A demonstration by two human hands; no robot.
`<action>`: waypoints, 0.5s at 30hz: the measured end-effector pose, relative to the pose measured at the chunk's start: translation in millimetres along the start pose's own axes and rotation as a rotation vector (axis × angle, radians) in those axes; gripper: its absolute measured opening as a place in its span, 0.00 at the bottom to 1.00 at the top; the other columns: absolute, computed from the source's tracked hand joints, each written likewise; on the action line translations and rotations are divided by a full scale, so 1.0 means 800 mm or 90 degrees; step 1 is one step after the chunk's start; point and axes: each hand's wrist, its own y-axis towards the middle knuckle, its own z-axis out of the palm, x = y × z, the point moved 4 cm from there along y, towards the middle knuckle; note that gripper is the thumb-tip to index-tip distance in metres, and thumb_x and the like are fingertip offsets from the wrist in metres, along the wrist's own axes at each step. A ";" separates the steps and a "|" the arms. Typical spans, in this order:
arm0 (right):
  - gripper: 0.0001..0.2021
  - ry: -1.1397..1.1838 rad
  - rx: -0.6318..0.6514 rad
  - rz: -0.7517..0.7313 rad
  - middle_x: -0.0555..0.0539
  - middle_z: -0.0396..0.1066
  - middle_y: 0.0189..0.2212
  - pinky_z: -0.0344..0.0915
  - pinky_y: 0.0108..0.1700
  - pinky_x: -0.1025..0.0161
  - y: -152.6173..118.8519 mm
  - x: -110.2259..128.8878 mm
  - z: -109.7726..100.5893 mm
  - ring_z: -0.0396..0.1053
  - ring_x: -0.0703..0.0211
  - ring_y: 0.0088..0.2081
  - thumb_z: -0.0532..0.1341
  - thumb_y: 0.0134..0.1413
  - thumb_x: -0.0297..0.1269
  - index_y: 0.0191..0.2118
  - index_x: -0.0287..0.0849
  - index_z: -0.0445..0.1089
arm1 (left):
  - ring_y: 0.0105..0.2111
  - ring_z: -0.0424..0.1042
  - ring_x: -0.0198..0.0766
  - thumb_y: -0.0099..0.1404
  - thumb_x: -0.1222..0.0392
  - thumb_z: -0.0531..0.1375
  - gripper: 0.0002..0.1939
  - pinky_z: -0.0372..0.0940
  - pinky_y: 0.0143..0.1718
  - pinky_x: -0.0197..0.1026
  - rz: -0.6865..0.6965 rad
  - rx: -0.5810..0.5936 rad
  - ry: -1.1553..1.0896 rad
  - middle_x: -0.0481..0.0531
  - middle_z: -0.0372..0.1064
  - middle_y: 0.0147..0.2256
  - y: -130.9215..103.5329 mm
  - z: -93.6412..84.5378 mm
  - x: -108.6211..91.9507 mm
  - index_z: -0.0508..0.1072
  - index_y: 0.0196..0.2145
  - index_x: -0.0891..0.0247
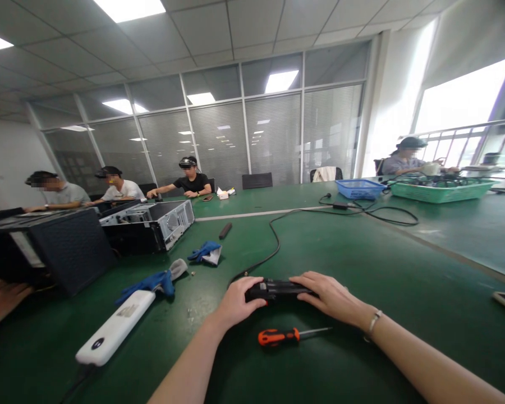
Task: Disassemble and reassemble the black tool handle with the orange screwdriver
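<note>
A long black corded device [280,288] lies crosswise just in front of me; its exact kind I cannot make out. My left hand [239,300] is closed around its left end, the thumb along the near side. At the other end, my right hand [326,294] grips it with the fingers over the top. A small red part shows under the device beside my left thumb. Closer to me, a screwdriver [280,336] with an orange and black handle lies on the table, its shaft pointing right. A black cable [273,247] runs away from the device's left end.
Left on the green table [362,252] are a white power bank-like block [118,325], blue-grey gloves [151,285] and an opened computer case [151,224]. Blue [359,189] and green baskets [441,191] stand far right. A co-worker's hand [2,303] shows at left; several people sit beyond.
</note>
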 end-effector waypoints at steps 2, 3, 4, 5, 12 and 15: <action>0.21 0.011 0.007 -0.009 0.44 0.68 0.50 0.65 0.50 0.56 -0.001 -0.001 -0.002 0.69 0.52 0.47 0.56 0.59 0.46 0.57 0.50 0.63 | 0.50 0.69 0.45 0.53 0.61 0.68 0.26 0.58 0.57 0.46 0.011 -0.004 -0.007 0.53 0.71 0.50 0.001 0.000 0.001 0.72 0.51 0.58; 0.22 0.016 0.008 -0.011 0.44 0.68 0.50 0.65 0.50 0.56 -0.002 -0.002 -0.003 0.69 0.52 0.47 0.57 0.59 0.46 0.57 0.50 0.63 | 0.50 0.69 0.45 0.53 0.61 0.68 0.26 0.58 0.56 0.46 0.017 -0.006 -0.011 0.53 0.71 0.50 0.001 -0.001 0.002 0.72 0.50 0.59; 0.22 0.022 0.007 -0.012 0.45 0.69 0.50 0.65 0.50 0.56 -0.002 -0.004 -0.004 0.70 0.52 0.47 0.58 0.58 0.45 0.57 0.50 0.63 | 0.49 0.69 0.45 0.52 0.61 0.69 0.26 0.59 0.55 0.45 0.019 -0.009 -0.017 0.53 0.71 0.49 0.001 -0.002 0.003 0.72 0.50 0.59; 0.22 0.030 0.003 -0.012 0.45 0.69 0.50 0.66 0.50 0.57 -0.002 -0.005 -0.004 0.70 0.53 0.46 0.58 0.58 0.45 0.57 0.50 0.63 | 0.49 0.69 0.45 0.52 0.61 0.69 0.25 0.60 0.55 0.45 0.020 -0.012 -0.022 0.53 0.71 0.49 0.001 -0.004 0.004 0.73 0.49 0.59; 0.19 0.087 -0.040 -0.026 0.44 0.71 0.49 0.66 0.51 0.57 -0.003 -0.012 -0.004 0.70 0.53 0.47 0.60 0.56 0.42 0.54 0.48 0.68 | 0.46 0.71 0.44 0.54 0.62 0.67 0.21 0.63 0.52 0.43 0.009 -0.011 -0.048 0.52 0.73 0.47 -0.001 -0.010 0.006 0.74 0.47 0.60; 0.19 0.100 -0.059 -0.020 0.44 0.72 0.47 0.66 0.50 0.58 -0.003 -0.013 -0.004 0.71 0.53 0.46 0.61 0.55 0.42 0.52 0.48 0.69 | 0.48 0.71 0.44 0.53 0.63 0.67 0.21 0.62 0.53 0.43 0.027 -0.029 -0.043 0.53 0.73 0.46 -0.001 -0.012 0.003 0.75 0.46 0.61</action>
